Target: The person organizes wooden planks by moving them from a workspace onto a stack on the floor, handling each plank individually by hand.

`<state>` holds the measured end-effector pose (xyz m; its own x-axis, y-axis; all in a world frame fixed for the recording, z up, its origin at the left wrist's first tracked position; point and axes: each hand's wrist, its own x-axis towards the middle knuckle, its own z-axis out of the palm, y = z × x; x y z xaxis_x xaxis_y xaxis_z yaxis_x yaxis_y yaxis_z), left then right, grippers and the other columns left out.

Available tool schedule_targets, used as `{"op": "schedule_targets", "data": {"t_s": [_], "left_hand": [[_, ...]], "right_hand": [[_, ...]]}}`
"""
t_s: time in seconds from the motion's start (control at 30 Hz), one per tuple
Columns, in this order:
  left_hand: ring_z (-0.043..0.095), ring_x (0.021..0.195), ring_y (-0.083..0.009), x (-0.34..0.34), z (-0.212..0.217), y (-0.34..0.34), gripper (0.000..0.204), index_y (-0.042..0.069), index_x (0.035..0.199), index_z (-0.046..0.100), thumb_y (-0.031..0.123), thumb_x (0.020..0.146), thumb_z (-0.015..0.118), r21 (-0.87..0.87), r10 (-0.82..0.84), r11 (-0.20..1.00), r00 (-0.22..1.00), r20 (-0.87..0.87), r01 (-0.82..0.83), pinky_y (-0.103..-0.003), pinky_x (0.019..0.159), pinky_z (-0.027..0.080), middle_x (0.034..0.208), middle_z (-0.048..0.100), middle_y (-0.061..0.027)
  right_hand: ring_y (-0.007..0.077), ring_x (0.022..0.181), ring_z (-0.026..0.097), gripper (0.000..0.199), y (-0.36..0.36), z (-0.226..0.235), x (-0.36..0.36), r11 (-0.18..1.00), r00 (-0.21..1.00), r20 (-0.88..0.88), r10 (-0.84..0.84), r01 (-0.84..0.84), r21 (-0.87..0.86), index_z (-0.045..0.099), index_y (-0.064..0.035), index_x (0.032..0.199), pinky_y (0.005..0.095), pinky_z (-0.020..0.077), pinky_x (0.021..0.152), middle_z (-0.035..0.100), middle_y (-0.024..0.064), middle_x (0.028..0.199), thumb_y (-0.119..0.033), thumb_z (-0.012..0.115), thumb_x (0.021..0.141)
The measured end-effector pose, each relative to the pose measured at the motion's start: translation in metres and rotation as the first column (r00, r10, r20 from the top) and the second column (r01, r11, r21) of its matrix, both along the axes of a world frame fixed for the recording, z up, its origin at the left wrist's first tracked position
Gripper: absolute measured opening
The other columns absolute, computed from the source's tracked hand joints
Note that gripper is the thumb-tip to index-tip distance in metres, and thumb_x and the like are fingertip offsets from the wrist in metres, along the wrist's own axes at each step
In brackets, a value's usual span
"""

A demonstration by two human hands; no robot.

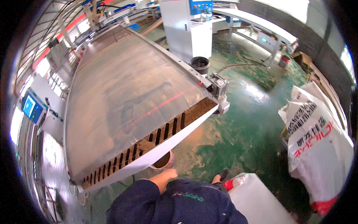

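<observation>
Head view: left hand (169, 174) at lower centre of frame, fingers seemingly curled; whether it grips anything cannot be told. Right hand out of sight. Pale bucket (171, 159), nearest thing to left hand, at lower centre, partly hidden by front edge of large flat machine bed (108, 78). Bed spans centre and left, red light line across surface, slots along front edge. White sack (317, 164) at right. Green floor (242, 138) bears brown dust.

Dusty table (112, 82): red light line (164, 104) across top. Left hand (169, 174) just off its slotted end, near a bucket (172, 159) partly beneath it. White sack (317, 160): right of table, well apart.
</observation>
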<state>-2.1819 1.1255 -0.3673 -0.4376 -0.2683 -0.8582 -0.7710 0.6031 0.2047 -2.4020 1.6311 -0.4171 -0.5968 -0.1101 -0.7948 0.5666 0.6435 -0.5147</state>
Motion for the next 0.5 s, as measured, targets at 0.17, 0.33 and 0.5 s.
{"op": "schedule_targets", "data": {"t_s": [0.17, 0.33, 0.5], "left_hand": [[0.063, 0.09, -0.0402, 0.02, -0.039, -0.006, 0.036, 0.001, 0.092, 0.07, 0.029, 0.077, 0.053, -0.19, 0.13, 0.972, 0.99, -0.055, -0.138, -0.052, 0.076, 0.048, 0.095, 0.066, -0.0259], [0.063, 0.091, -0.0424, -0.092, -0.044, 0.03, 0.042, -0.001, 0.099, 0.068, 0.035, 0.081, 0.053, -0.129, 0.269, 0.948, 0.949, -0.167, -0.291, -0.049, 0.082, 0.048, 0.098, 0.066, -0.0264], [0.062, 0.1, -0.0404, -0.278, -0.048, 0.039, 0.054, -0.001, 0.1, 0.067, 0.047, 0.074, 0.06, 0.375, 0.657, 0.752, 0.658, -0.368, -0.542, -0.046, 0.082, 0.047, 0.11, 0.062, -0.0274]], "right_hand": [[0.0213, 0.049, 0.055, 0.017, 0.002, -0.028, -0.167, 0.951, 0.95, -0.045, 0.308, -0.305, 0.054, 0.054, -0.0053, 0.081, 0.0357, 0.0451, 0.043, 0.058, 0.0102, 0.066, -0.02, 0.05, 0.087], [0.0188, 0.042, 0.046, 0.013, -0.044, -0.008, -0.363, 0.989, 0.994, -0.096, -0.054, 0.04, -0.144, 0.051, -0.0092, 0.075, 0.0338, 0.0373, 0.035, 0.046, 0.0051, 0.056, -0.017, 0.049, 0.085], [0.0159, 0.052, 0.053, 0.014, -0.15, 0.089, -0.49, 0.914, 0.964, -0.101, -0.247, 0.197, -0.356, 0.057, -0.007, 0.098, 0.0292, 0.0407, 0.042, 0.056, 0.0056, 0.072, -0.013, 0.054, 0.085]]}}
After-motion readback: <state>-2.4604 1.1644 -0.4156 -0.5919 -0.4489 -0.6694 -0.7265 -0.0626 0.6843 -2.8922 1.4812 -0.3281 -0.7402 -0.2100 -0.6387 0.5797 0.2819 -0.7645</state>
